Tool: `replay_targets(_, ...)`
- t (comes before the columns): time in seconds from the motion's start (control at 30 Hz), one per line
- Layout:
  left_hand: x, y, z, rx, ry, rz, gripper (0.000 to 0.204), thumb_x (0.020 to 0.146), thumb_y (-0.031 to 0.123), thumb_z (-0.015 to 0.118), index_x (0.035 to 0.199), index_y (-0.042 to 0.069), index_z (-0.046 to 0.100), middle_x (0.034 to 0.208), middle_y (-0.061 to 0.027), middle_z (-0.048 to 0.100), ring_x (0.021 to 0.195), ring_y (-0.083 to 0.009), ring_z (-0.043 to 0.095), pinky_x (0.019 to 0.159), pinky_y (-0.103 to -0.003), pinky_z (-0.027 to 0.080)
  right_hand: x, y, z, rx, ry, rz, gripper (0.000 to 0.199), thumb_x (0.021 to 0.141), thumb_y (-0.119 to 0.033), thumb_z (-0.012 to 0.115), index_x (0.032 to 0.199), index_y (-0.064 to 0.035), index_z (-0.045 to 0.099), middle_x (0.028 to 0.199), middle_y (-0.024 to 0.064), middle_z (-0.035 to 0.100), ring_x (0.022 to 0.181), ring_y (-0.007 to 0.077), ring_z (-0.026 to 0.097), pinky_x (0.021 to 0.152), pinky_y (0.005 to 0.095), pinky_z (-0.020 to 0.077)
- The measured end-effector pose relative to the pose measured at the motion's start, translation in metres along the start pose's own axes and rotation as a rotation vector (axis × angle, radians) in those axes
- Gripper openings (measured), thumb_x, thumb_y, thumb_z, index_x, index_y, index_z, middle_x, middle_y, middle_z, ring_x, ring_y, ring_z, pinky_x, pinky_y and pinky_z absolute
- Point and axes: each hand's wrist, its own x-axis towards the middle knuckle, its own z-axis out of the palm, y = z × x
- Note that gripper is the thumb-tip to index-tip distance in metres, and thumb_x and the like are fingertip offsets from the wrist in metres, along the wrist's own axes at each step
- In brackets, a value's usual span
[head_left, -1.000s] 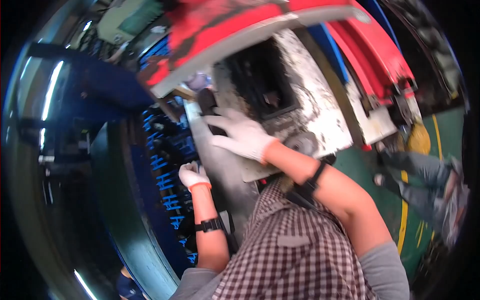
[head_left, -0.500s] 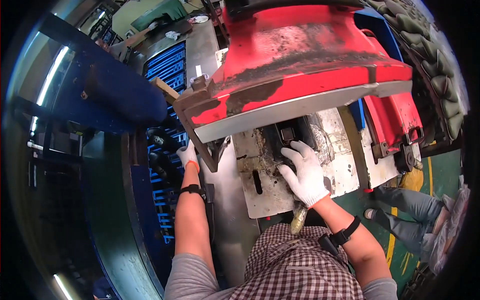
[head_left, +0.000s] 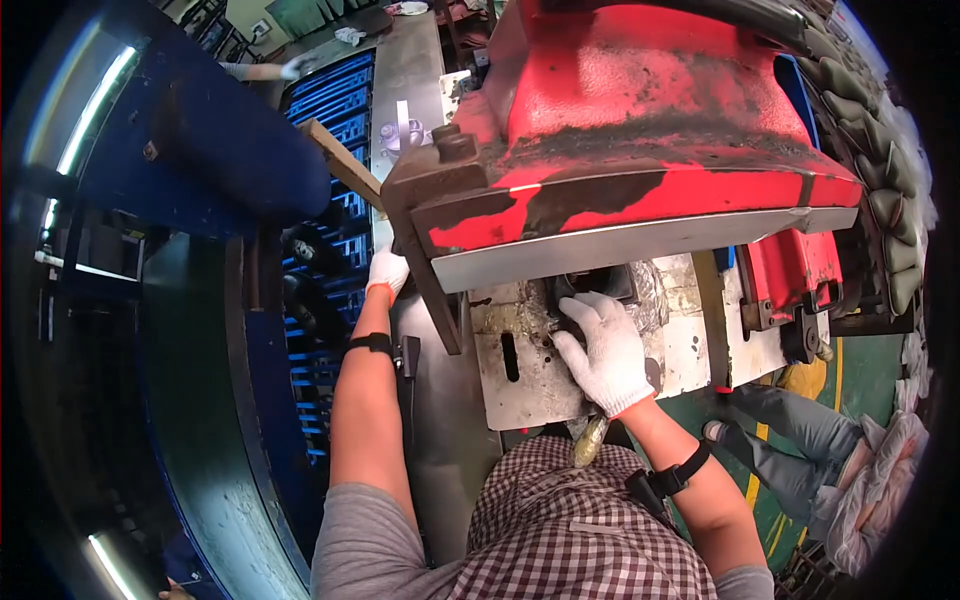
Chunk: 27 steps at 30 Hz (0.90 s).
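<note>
At the far left stands a dark blue machine frame [head_left: 215,150] with a curved metal rim below it, and beside it a rack of blue slats [head_left: 330,250] runs up the picture. The left hand [head_left: 387,272], in a white glove with an orange cuff, reaches up to the left corner of the big red press head [head_left: 640,130], just where a dark steel block [head_left: 440,190] sits on that corner; its fingers are hidden against the metal, so whether the grip is together or apart cannot be told. A black band [head_left: 371,343] circles the left wrist. Right of the arm lies a grey steel table [head_left: 440,420], and on it a scuffed whitish plate [head_left: 530,370] with a slot in it, partly under the press head's pale lower edge. The right hand [head_left: 603,350], also in a white glove, lies on this plate with its fingers bent over a small black piece [head_left: 590,290] that sits in the dark gap under the press head; the grip looks curled loosely on the piece, not tightly clamped. A black strap [head_left: 675,478] wraps the right forearm. Below, the checked shirt [head_left: 580,540] fills the lower middle. Further right hangs a red bracket [head_left: 790,275], and on the green floor [head_left: 790,400] another person's legs in grey trousers [head_left: 790,450] show.
</note>
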Motion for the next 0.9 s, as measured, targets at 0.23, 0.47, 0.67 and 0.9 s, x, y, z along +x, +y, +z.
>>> replay_targets(0.23, -0.100, -0.013, -0.030, -0.904, -0.048, -0.084, 0.048, 0.083, 0.011, 0.074, 0.129, -0.003, 0.067, 0.115, -0.0101, 0.073, 0.100, -0.0222, 0.071, 0.089, -0.036, 0.057, -0.003, 0.002, 0.002, 0.060, -0.025, 0.012, 0.043, 0.089, -0.030, 0.071, 0.126, -0.0092, 0.066, 0.123, 0.0152, 0.063, 0.116, 0.0369, 0.060, 0.100, 0.0476, 0.0494)
replay_targets(0.47, -0.259, 0.030, -0.089, -0.819, -0.188, -0.053, 0.059, 0.076, 0.010, 0.075, 0.131, -0.005, 0.065, 0.122, -0.0078, 0.071, 0.104, -0.0197, 0.069, 0.095, -0.034, 0.055, 0.016, -0.029, -0.025, 0.049, 0.165, -0.289, 0.047, 0.076, -0.017, 0.078, 0.122, -0.0140, 0.068, 0.128, 0.0137, 0.061, 0.117, 0.0403, 0.059, 0.100, 0.0507, 0.0487)
replay_targets(0.67, -0.328, 0.087, -0.089, -0.737, -0.553, -0.079, 0.069, 0.070, -0.002, 0.078, 0.136, -0.005, 0.063, 0.122, -0.0058, 0.072, 0.107, -0.0148, 0.067, 0.098, -0.031, 0.053, 0.044, -0.057, -0.066, -0.170, 0.004, -0.837, 0.074, 0.062, -0.045, 0.087, 0.129, -0.0242, 0.064, 0.122, 0.0090, 0.061, 0.117, 0.0331, 0.059, 0.093, 0.0501, 0.0471)
replay_targets(0.9, -0.305, 0.143, -0.078, -1.377, -0.864, 0.046, 0.111, 0.088, 0.064, 0.074, 0.159, -0.008, 0.028, 0.153, -0.0271, 0.050, 0.135, -0.0382, 0.056, 0.109, -0.050, 0.050, 0.006, -0.013, -0.126, 0.182, -0.457, -0.011, 0.088, 0.068, -0.042, 0.087, 0.149, -0.0236, 0.058, 0.119, 0.0218, 0.062, 0.111, 0.0410, 0.061, 0.105, 0.0455, 0.0487)
